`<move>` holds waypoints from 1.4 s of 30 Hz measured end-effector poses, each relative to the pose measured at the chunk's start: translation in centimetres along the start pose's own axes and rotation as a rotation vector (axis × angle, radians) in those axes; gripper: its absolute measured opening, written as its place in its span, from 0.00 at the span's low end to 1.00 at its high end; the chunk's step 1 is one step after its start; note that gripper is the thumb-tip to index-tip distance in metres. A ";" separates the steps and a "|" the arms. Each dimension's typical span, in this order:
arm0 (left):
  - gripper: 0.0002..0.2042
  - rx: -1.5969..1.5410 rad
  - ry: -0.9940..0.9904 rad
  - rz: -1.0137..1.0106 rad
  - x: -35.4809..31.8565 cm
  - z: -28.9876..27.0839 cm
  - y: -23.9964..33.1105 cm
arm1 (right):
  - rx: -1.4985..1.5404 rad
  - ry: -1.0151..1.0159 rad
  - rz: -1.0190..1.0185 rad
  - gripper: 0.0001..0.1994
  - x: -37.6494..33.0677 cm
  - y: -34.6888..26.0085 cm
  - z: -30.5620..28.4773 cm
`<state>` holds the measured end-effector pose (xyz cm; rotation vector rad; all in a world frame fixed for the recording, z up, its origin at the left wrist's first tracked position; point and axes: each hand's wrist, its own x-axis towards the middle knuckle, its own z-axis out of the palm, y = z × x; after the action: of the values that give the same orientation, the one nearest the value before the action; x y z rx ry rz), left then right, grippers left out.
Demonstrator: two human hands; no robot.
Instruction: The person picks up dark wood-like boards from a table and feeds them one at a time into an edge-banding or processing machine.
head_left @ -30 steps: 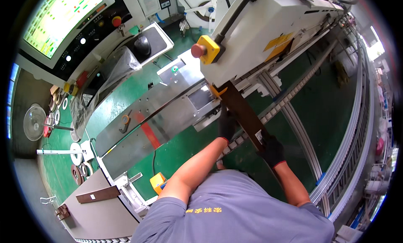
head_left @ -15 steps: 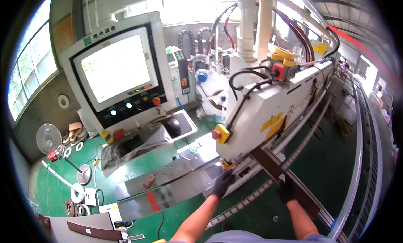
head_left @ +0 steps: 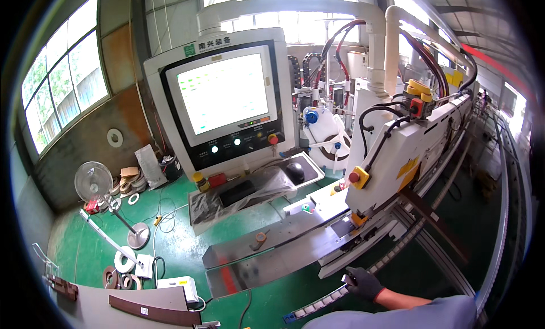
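My right hand (head_left: 365,284), in a dark glove, hovers over the slatted track below the machine's front end. Its fingers are curled, with a small pale thing (head_left: 348,279) at the fingertips that I cannot make out. My left hand is out of view. A long dark brown board (head_left: 434,216) with a small white label sticks out from under the white machine head (head_left: 377,181), apart from my hand. A red push button on a yellow box (head_left: 358,177) sits on the machine's front corner. The metal infeed table (head_left: 272,259) lies left of my hand.
A control cabinet with a lit screen (head_left: 224,93) stands ahead, above a tray with a plastic-covered keyboard (head_left: 238,194). At left are a fan (head_left: 93,181) and several tape rolls (head_left: 125,259). A grey panel with a brown strip (head_left: 153,311) lies at lower left.
The view has swung left. My left hand, earlier by the yellow part under the machine head, has left view. My right hand has come off the brown board, which sits farther along the machine.
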<state>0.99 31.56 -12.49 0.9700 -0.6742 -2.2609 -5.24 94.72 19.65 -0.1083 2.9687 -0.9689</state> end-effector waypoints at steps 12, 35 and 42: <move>0.08 0.244 0.123 0.001 3.1 -2.0 4.2 | -0.065 -0.182 -0.301 0.31 5.4 -7.0 2.9; 0.13 1.096 0.511 1.410 -38.3 10.9 25.1 | 0.662 -0.740 -1.266 0.28 4.1 -34.4 9.6; 0.18 1.057 0.114 1.978 -48.0 25.7 25.1 | 1.072 -0.805 -1.368 0.35 -3.7 -41.7 6.4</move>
<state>16.33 52.08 41.71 0.2699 -1.6873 -0.0280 1.18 57.64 39.07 -1.9289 1.0868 -1.7264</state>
